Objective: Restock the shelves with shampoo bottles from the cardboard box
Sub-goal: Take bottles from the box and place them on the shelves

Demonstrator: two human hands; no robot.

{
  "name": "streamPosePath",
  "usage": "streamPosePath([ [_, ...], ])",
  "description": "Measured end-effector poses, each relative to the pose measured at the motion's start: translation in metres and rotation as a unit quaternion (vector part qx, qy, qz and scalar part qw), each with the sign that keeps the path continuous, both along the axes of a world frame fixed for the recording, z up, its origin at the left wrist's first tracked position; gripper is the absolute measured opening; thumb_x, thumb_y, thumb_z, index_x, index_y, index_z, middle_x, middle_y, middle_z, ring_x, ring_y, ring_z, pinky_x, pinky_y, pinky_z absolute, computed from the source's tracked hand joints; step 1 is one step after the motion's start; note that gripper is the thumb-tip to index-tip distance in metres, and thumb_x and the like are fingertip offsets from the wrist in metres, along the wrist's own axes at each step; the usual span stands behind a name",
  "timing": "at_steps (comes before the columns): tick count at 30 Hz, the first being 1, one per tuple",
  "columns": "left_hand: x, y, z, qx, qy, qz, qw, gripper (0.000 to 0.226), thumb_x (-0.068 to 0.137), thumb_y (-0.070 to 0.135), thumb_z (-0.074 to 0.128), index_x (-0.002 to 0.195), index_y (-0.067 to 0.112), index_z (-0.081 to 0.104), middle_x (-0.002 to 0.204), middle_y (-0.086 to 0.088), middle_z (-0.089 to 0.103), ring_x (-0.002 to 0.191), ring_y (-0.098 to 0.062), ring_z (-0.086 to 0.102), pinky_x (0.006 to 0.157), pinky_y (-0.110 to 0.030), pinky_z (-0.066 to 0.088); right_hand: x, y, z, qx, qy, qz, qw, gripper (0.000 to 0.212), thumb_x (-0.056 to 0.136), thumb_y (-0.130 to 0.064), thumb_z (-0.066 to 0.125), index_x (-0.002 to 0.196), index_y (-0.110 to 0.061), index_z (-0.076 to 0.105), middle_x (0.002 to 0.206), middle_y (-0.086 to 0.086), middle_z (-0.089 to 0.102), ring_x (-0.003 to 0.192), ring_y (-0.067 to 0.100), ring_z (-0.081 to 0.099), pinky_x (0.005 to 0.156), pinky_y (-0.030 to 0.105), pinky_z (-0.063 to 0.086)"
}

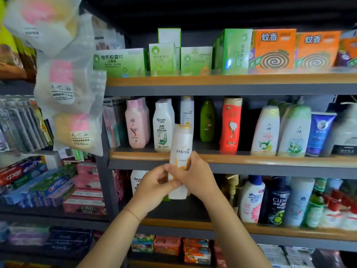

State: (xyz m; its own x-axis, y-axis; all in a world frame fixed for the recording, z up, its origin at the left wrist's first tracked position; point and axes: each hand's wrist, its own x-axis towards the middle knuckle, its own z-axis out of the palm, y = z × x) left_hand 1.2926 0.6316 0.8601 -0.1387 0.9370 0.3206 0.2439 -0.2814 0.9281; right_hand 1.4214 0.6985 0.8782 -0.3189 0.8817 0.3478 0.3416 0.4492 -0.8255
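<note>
The person holds one white Pantene bottle (181, 161) upright in front of the middle shelf (251, 159), with both hands closed around its lower half. The right hand (195, 176) wraps the right side and the left hand (154, 184) presses on the left side, with the fingers bent around the bottle. The cap end is already higher than the wooden edge of that shelf. The cardboard box is not in the view.

I think the main risk is the shelf edge. If the bottom of the bottle goes forward too low, it can hit the wooden lip and the bottle can slip from the hands. A second risk is the neighbours. The Pantene bottle at the back (187, 111) stands in the same row, with the white Rejoice bottle (163, 128) just beside it on the left and the green bottle (207, 121) on the right. A tilted push could knock one of them down.

The open room is the gap in front of the far Pantene bottle, between the Rejoice bottle and the green bottle. It looks wide enough for one bottle. Above, the upper shelf (231, 88) leaves good space over the cap.
</note>
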Motion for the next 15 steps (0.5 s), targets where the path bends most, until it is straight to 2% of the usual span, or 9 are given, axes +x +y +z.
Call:
streamPosePath([
  [2,0.003,0.009,0.008,0.042,0.006,0.015,0.999,0.035,0.087,0.008,0.073,0.119,0.021,0.068,0.113,0.010,0.074,0.109,-0.009,0.067,0.096,-0.032,0.054,0.001,0.004,0.009,0.039,0.000,-0.022,0.999,0.055,0.073,-0.054,0.079,0.109,-0.022,0.054,0.097,-0.008,0.067,0.086,0.007,0.065,0.075,0.032,0.057],
  [4,0.004,0.019,0.021,0.091,0.022,0.010,0.996,0.040,0.088,0.010,0.073,0.124,0.023,0.065,0.119,0.012,0.071,0.114,-0.005,0.064,0.096,-0.025,0.052,0.001,0.008,0.022,0.088,0.041,-0.052,0.994,0.052,0.072,-0.051,0.078,0.108,-0.021,0.056,0.097,-0.006,0.068,0.087,0.009,0.066,0.075,0.034,0.057],
  [7,-0.008,0.040,0.033,0.141,0.159,0.100,0.972,0.049,0.089,0.030,0.073,0.136,0.030,0.057,0.137,0.016,0.058,0.127,-0.005,0.051,0.108,-0.032,0.043,-0.002,0.019,0.040,0.163,0.084,-0.106,0.977,0.049,0.071,-0.049,0.075,0.105,-0.022,0.055,0.093,-0.007,0.066,0.083,0.010,0.065,0.069,0.031,0.055],
  [9,-0.019,0.052,0.033,0.116,0.267,0.176,0.940,0.059,0.091,0.035,0.069,0.145,0.026,0.047,0.147,0.008,0.048,0.137,-0.014,0.040,0.115,-0.037,0.031,-0.005,0.031,0.047,0.186,0.095,-0.126,0.970,0.048,0.071,-0.043,0.076,0.106,-0.020,0.053,0.094,-0.005,0.065,0.083,0.012,0.064,0.068,0.030,0.054],
  [11,-0.028,0.060,0.028,0.064,0.334,0.201,0.919,0.059,0.093,0.034,0.064,0.147,0.022,0.044,0.148,0.002,0.046,0.139,-0.021,0.037,0.119,-0.040,0.023,-0.009,0.045,0.049,0.178,0.095,-0.135,0.970,0.048,0.072,-0.039,0.078,0.108,-0.018,0.053,0.095,-0.002,0.065,0.084,0.014,0.064,0.068,0.029,0.052],
  [13,-0.035,0.065,0.017,0.050,0.392,0.201,0.896,0.052,0.092,0.034,0.063,0.141,0.022,0.050,0.141,0.002,0.052,0.134,-0.022,0.042,0.118,-0.044,0.023,-0.013,0.059,0.048,0.160,0.075,-0.149,0.973,0.048,0.073,-0.036,0.078,0.107,-0.015,0.053,0.097,0.001,0.064,0.085,0.017,0.064,0.065,0.028,0.048],
  [15,-0.040,0.068,0.009,0.072,0.410,0.203,0.886,0.047,0.090,0.031,0.065,0.135,0.024,0.054,0.134,0.004,0.056,0.130,-0.020,0.045,0.117,-0.045,0.024,-0.018,0.071,0.046,0.138,0.044,-0.160,0.976,0.047,0.074,-0.035,0.079,0.105,-0.012,0.052,0.098,0.003,0.064,0.086,0.020,0.064,0.064,0.027,0.044],
])
